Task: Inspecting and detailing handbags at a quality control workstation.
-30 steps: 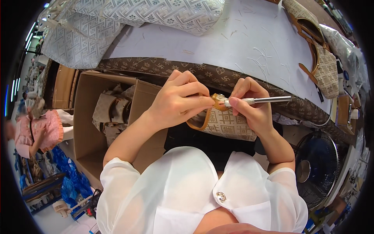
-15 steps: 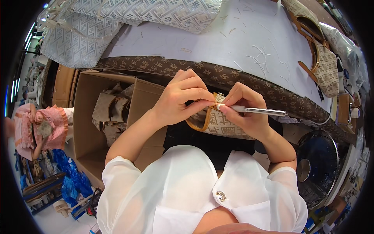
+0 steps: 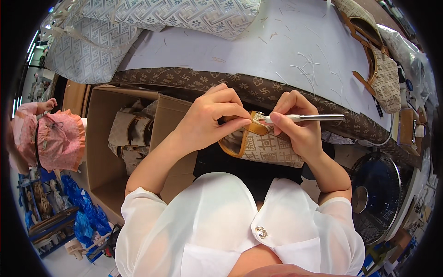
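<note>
A beige patterned fabric bag (image 3: 272, 148) with tan leather trim lies over my lap at the table's front edge. My left hand (image 3: 208, 117) is closed, thumb and forefinger pinching the bag by its tan leather strap tab (image 3: 256, 129). In my right hand (image 3: 297, 123) is a slim pen-shaped tool (image 3: 320, 117), with a white front part and a silver shaft that points right. The tool's front end is close to the leather tab; whether it touches cannot be made out. Part of the bag is hidden behind my hands.
An open cardboard box (image 3: 104, 138) with similar bags (image 3: 131, 131) stands left. The white-topped table (image 3: 203, 48) carries silver-blue patterned fabric (image 3: 184, 16), loose threads (image 3: 307, 69) and a strapped bag (image 3: 386, 78). A black fan (image 3: 380, 198) is at right. Another person (image 3: 57, 138) stands far left.
My right hand and the tool have shifted slightly up and right, exposing more of the leather tab. My left hand stays nearly in place. The person at far left has changed posture.
</note>
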Demonstrator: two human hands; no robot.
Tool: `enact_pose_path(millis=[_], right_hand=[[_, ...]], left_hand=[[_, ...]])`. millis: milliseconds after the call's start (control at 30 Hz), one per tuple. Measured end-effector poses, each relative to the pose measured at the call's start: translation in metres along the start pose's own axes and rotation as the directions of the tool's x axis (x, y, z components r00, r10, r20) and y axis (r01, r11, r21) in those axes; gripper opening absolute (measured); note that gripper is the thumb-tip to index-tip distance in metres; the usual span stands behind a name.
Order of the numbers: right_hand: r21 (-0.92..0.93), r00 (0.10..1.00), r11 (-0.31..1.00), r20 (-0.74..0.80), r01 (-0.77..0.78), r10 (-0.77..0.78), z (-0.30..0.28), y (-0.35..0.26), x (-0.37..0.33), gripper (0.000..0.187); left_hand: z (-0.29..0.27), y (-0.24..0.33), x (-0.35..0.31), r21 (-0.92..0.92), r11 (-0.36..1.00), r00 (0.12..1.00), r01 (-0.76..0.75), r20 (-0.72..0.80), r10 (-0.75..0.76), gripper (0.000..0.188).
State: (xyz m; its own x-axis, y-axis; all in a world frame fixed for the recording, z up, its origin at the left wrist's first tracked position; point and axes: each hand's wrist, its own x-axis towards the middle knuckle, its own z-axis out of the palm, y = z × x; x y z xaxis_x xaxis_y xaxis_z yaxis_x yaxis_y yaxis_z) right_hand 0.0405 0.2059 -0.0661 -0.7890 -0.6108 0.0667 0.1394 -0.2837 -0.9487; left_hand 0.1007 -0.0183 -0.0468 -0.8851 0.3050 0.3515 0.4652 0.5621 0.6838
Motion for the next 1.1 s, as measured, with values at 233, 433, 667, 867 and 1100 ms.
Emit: enact_pose_path(millis=[233, 433, 667, 867, 1100], right_hand=[[-0.154, 0.999, 0.988, 0.042, -0.006, 0.013, 0.005, -0.001, 0.000, 0.014], [-0.232, 0.997, 0.971, 0.068, 0.050, -0.035, 0.007, 0.001, -0.001, 0.014], [-0.262, 0.993, 0.960, 0.096, 0.094, -0.071, 0.006, 0.006, -0.003, 0.014], [-0.104, 0.992, 0.991, 0.095, 0.090, -0.080, 0.000, 0.004, 0.001, 0.011], [0.414, 0.994, 0.909, -0.111, 0.049, -0.003, -0.012, 0.015, -0.003, 0.009]], left_hand=[[0.005, -0.005, 0.002, -0.036, 0.999, 1.000, 0.002, -0.015, -0.003, 0.009], [0.009, -0.007, 0.001, -0.041, 0.998, 0.998, -0.040, -0.059, 0.037, 0.008], [0.010, -0.003, -0.001, -0.065, 0.997, 0.999, 0.028, -0.037, -0.030, 0.006], [-0.007, -0.032, -0.004, -0.029, 0.987, 0.984, -0.157, -0.092, 0.154, 0.017], [0.116, -0.197, -0.149, -0.106, 0.816, 0.635, 0.569, -0.574, -0.517, 0.062]])
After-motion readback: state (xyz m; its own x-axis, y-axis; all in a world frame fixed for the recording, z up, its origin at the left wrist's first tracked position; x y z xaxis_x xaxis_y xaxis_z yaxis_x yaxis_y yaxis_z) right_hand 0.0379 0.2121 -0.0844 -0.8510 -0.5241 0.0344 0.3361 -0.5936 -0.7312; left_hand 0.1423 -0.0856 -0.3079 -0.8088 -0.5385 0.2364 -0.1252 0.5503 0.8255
